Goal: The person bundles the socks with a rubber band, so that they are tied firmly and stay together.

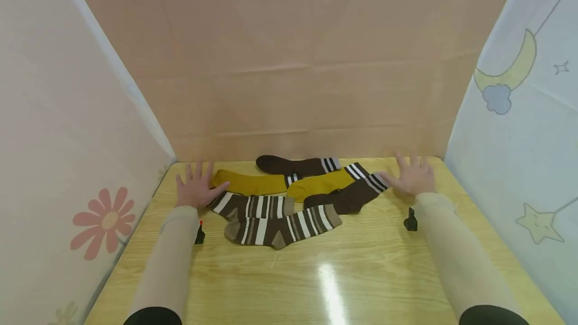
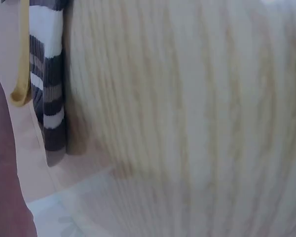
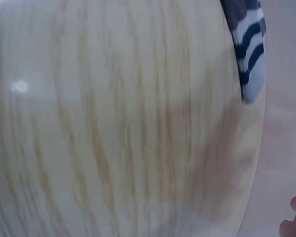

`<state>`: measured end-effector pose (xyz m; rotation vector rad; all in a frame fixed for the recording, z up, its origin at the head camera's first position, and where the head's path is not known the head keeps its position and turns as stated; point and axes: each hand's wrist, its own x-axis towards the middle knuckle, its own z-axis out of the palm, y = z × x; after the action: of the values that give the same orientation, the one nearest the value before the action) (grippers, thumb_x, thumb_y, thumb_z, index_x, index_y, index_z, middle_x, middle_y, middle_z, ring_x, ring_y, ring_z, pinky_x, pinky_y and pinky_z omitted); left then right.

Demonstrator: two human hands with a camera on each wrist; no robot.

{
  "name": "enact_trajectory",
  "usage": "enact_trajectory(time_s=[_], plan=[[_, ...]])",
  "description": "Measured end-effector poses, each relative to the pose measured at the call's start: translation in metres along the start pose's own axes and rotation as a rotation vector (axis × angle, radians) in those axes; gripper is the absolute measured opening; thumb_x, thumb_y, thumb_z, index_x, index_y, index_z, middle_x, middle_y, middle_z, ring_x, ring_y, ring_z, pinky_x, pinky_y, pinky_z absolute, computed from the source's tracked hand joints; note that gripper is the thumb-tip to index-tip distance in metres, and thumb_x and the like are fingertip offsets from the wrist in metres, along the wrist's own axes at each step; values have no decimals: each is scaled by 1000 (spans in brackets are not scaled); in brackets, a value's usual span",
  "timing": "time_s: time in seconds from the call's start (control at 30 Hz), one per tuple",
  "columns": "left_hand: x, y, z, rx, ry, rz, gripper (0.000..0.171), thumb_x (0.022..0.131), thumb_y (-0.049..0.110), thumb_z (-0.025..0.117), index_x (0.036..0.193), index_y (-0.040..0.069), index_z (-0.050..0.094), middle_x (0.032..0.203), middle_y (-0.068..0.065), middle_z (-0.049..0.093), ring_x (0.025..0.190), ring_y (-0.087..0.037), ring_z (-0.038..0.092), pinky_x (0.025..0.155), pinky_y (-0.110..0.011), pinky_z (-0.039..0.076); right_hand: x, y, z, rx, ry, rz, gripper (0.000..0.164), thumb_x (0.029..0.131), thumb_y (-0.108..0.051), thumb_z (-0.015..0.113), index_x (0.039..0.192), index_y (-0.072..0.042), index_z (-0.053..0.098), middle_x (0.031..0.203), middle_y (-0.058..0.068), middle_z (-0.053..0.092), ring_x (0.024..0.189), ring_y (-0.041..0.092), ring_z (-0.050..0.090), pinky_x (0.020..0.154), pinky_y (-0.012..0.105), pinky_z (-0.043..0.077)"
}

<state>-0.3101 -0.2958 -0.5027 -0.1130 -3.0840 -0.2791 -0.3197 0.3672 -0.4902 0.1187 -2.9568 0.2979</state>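
I'm looking at a brown sock (image 1: 291, 166) flat along the back, two mustard socks (image 1: 320, 185) nearly end to end before it, another brown sock (image 1: 347, 197) slanting rightward, two brown-and-white striped socks (image 1: 266, 232) nearest me!

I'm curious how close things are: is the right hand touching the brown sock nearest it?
Apart. The right wrist view shows a gap between the right hand and the striped end of the brown sock.

Socks (image 1: 301, 190) lie on the table (image 1: 253, 290), backdrop (image 1: 307, 54) at twelve o'clock. Left grip (image 1: 195, 189) sits at nine, right grip (image 1: 413, 177) at three
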Motion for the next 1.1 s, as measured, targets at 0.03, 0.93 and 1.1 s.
enact_trajectory(time_s=[0.03, 0.93, 1.1], plan=[[0, -3, 1, -15, -8, -8, 105, 93, 86, 41, 171, 23, 10, 175, -23, 2, 154, -61, 0, 111, -86, 0, 1, -2, 1, 20, -1, -12, 93, 96, -73, 54, 166, -18, 25, 162, 42, 18, 139, 77, 18, 104, 87, 20], [-30, -17, -13, -265, -88, -25, 74, 110, 55, 43, 147, -8, 49, 129, -29, 66, 118, -46, 63, 101, -63, 49, -15, -153, 15, 225, -71, -338, 72, 104, -53, 60, 156, -6, 46, 150, 25, 51, 131, 49, 52, 103, 65, 47], [-28, -26, -11, -314, -93, -2, 71, 109, 53, 50, 142, -9, 54, 130, -30, 66, 118, -47, 63, 100, -62, 50, -20, -185, 19, 275, -67, -427, 56, 104, -45, 65, 142, -4, 60, 140, 19, 61, 127, 41, 57, 107, 59, 47]])
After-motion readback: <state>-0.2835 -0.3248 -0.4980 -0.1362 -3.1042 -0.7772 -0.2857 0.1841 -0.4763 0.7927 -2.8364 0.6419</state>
